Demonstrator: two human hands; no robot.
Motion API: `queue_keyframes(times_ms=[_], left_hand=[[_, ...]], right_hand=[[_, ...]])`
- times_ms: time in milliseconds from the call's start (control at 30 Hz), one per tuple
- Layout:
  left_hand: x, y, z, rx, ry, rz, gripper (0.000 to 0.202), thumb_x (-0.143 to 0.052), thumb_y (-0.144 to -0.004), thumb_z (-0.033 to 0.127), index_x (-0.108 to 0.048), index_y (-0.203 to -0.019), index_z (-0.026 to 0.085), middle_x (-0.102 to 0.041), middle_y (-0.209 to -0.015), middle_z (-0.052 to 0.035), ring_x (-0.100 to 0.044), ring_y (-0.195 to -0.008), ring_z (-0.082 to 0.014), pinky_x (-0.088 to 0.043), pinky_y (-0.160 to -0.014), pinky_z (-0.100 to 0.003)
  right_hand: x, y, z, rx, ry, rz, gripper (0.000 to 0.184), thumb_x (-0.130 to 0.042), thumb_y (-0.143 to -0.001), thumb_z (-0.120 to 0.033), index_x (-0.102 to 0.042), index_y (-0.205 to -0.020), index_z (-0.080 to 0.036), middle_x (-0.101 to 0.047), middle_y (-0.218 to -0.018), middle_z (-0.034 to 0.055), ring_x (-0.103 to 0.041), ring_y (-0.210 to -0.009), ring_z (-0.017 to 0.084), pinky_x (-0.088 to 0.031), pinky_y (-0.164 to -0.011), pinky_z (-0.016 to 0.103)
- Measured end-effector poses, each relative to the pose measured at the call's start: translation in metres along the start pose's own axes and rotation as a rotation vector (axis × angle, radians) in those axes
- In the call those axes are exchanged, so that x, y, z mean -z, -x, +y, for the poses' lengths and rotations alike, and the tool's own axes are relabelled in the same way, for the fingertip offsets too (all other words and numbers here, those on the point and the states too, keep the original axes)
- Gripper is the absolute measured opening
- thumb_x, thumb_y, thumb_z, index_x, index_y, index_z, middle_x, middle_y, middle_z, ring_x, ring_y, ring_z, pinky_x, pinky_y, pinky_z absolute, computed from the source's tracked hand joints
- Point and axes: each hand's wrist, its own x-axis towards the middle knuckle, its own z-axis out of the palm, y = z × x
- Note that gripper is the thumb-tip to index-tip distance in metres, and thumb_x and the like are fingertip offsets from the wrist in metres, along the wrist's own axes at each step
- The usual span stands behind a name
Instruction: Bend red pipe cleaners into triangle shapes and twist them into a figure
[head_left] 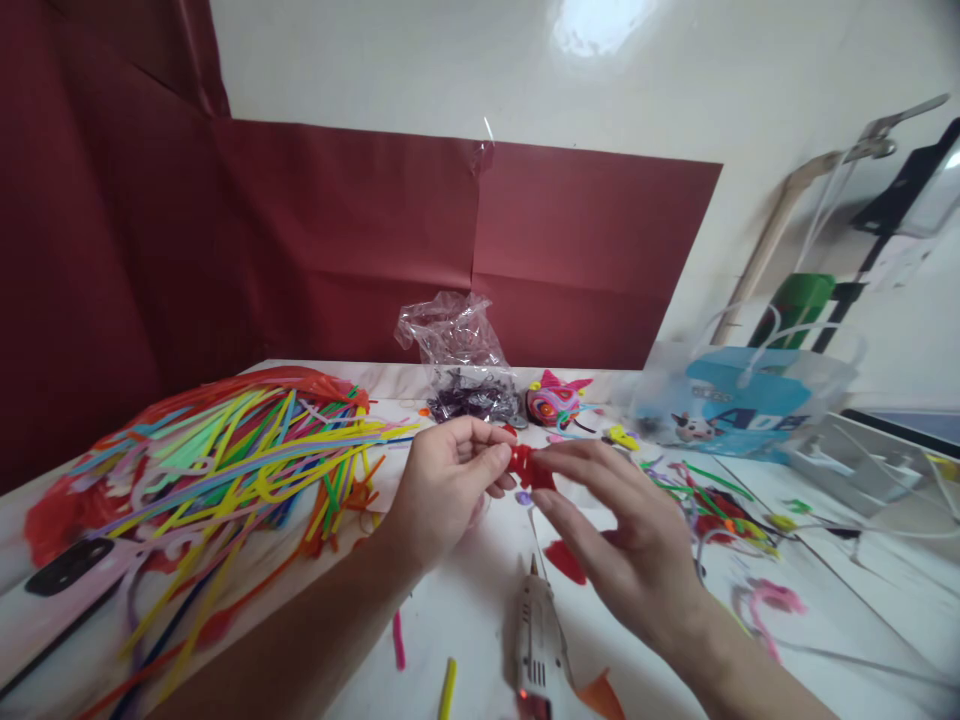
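Between the thumb and forefinger of my left hand (450, 490) a small shiny red piece (523, 462) is pinched; what exactly it is I cannot make out. My right hand (630, 530) has its fingers spread, the upper fingertips beside or against the red piece. Below them a white hot glue gun (536, 630) lies on the table, nozzle pointing away from me and a red light at its near end. Another red piece (566, 562) lies partly hidden under my right hand.
A heap of coloured pipe cleaners (277, 450) covers the left side, with a phone (75, 590) near it. Behind my hands stand a clear plastic bag (465, 350) and a pink craft figure (555, 400). At right are loose scraps (720, 510) and a blue-and-clear bag (750, 400).
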Motion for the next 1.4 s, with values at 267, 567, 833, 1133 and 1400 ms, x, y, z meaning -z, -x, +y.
queue_keyframes(times_ms=[267,567,833,1133,1400], left_hand=[[0.013,-0.004,0.008,-0.015,-0.157,-0.155,0.013,-0.056,-0.072,0.017,-0.059,-0.084,0.015,-0.060,-0.064,0.0001,-0.056,-0.058,-0.0105,-0.044,-0.054,-0.022],[0.010,-0.005,0.004,-0.071,-0.027,-0.084,0.014,-0.061,-0.070,0.018,-0.059,-0.083,0.013,-0.059,-0.066,0.0009,-0.054,-0.058,-0.0080,-0.042,-0.055,-0.020],[0.005,-0.007,-0.004,0.027,0.022,-0.119,0.026,-0.066,-0.067,0.033,-0.055,-0.076,0.012,-0.060,-0.061,-0.0006,-0.054,-0.054,-0.0095,-0.041,-0.053,-0.022],[0.002,-0.004,-0.008,0.026,-0.161,-0.155,0.011,-0.055,-0.071,0.021,-0.054,-0.063,0.014,-0.052,-0.052,0.0026,-0.047,-0.046,-0.0070,-0.037,-0.045,-0.019],[-0.001,-0.001,-0.015,-0.029,-0.211,-0.129,0.021,-0.056,-0.073,0.028,-0.059,-0.090,0.015,-0.057,-0.061,0.0007,-0.053,-0.053,-0.0098,-0.040,-0.050,-0.021]], right_hand=[[0.011,-0.016,0.007,-0.670,-0.606,-0.304,0.024,-0.062,-0.075,-0.037,-0.066,-0.082,-0.014,-0.068,-0.071,0.0061,-0.061,-0.062,0.016,-0.048,-0.059,0.029],[0.010,-0.015,0.006,-0.800,-0.812,-0.459,0.021,-0.070,-0.067,-0.032,-0.068,-0.064,-0.012,-0.065,-0.053,0.0031,-0.057,-0.047,0.011,-0.046,-0.046,0.023],[0.002,-0.013,0.017,-0.816,-0.943,-0.178,0.017,-0.070,-0.068,-0.029,-0.066,-0.065,-0.012,-0.067,-0.057,0.0043,-0.059,-0.047,0.011,-0.047,-0.051,0.023],[0.004,-0.017,0.010,-0.752,-0.761,-0.195,0.025,-0.070,-0.067,-0.036,-0.066,-0.081,-0.015,-0.067,-0.073,0.0045,-0.058,-0.063,0.014,-0.045,-0.061,0.026],[0.002,-0.015,0.020,-0.775,-0.739,-0.064,0.022,-0.072,-0.064,-0.035,-0.063,-0.062,-0.015,-0.058,-0.053,0.0001,-0.049,-0.050,0.012,-0.040,-0.052,0.026]])
